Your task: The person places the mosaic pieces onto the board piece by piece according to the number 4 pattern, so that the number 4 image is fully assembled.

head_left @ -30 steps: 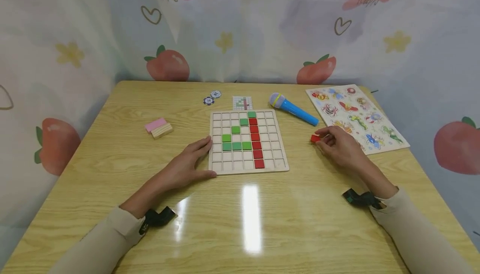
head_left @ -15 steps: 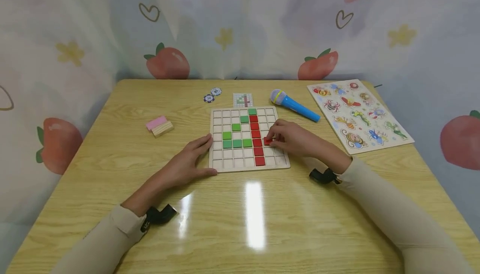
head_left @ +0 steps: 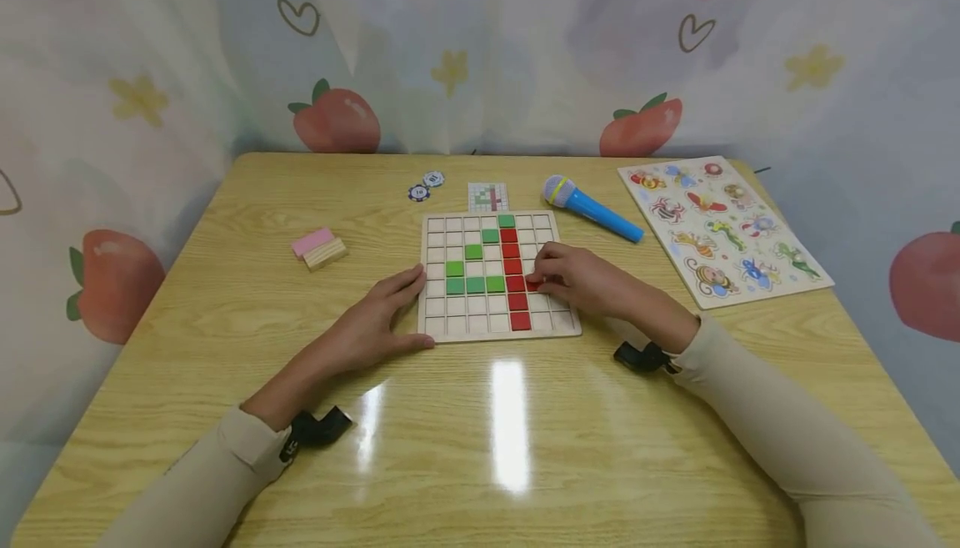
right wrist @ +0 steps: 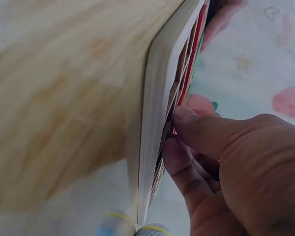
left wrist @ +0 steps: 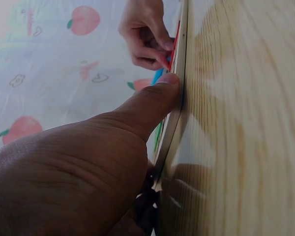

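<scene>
A wooden grid board [head_left: 497, 333] lies at the table's middle, with a column of red tiles [head_left: 513, 279] and several green tiles [head_left: 474, 284] set in its cells. My right hand [head_left: 581, 279] rests on the board's right side and pinches a small red tile [head_left: 533, 285] at a cell just right of the red column. In the right wrist view the fingertips [right wrist: 179, 147] press against the board [right wrist: 155, 108]. My left hand [head_left: 375, 323] lies flat against the board's left edge, its thumb [left wrist: 157, 96] touching the rim [left wrist: 174, 110].
A blue toy microphone [head_left: 592, 208] lies behind the board, an insect puzzle board [head_left: 723, 227] at the right. A pink and a wooden block [head_left: 320, 248] sit at the left. Two poker chips [head_left: 425, 186] and a pattern card [head_left: 487, 196] lie at the back.
My right hand carried the red tile from the table's right side leftward onto the board and lowered it beside the red column. The left hand has stayed in place.
</scene>
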A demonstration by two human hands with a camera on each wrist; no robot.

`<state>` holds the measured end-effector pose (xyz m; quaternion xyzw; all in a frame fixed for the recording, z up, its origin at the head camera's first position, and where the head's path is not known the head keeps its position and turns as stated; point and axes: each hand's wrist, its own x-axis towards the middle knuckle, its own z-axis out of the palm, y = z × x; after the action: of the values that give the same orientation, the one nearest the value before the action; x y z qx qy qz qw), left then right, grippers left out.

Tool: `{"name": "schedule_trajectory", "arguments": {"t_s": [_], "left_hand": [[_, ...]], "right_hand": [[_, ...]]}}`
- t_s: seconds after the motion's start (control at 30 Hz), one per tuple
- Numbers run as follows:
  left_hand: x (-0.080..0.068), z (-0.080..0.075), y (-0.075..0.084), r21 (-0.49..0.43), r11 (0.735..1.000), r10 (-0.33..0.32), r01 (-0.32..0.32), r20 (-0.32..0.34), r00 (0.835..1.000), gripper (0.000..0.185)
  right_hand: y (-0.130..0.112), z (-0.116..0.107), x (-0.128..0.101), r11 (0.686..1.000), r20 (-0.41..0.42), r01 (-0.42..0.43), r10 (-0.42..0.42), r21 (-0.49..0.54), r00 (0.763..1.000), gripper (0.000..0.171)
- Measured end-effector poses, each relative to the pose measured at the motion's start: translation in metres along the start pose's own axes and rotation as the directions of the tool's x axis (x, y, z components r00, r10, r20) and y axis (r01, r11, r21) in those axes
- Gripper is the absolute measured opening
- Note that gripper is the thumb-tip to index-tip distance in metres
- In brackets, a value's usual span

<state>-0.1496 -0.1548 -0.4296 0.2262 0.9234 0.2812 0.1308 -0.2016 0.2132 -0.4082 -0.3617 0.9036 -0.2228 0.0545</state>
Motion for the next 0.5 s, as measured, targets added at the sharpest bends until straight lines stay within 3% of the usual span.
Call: {"name": "schedule_trajectory", "arguments": {"t_s": [0.13, 0.3, 0.43, 0.5], "left_hand": [[-0.002, 0.0, -0.004, -0.005, 1.0, -0.018, 0.018, -0.001, 1.0, 0.109], [-0.002, 0.003, -0.011, -0.049, 0.998, -0.034, 0.034, 0.007, 0.999, 0.107], [-0.001, 0.0, -0.015, -0.13, 0.99, -0.044, 0.05, 0.047, 0.998, 0.098], [0.0, -0.005, -0.014, -0.12, 0.992, -0.032, 0.036, 0.038, 0.999, 0.092]], "right_hand": [[0.001, 0.003, 0.006, 0.998, 0.024, -0.031, 0.03, 0.058, 0.999, 0.014], [0.008, 0.002, 0.001, 0.989, 0.06, -0.088, 0.081, 0.116, 0.995, 0.027], [0.015, -0.011, -0.014, 0.987, 0.01, -0.09, 0.09, 0.133, 0.996, 0.033], [0.015, -0.019, -0.021, 0.989, -0.042, -0.076, 0.082, 0.125, 0.996, 0.034]]}}
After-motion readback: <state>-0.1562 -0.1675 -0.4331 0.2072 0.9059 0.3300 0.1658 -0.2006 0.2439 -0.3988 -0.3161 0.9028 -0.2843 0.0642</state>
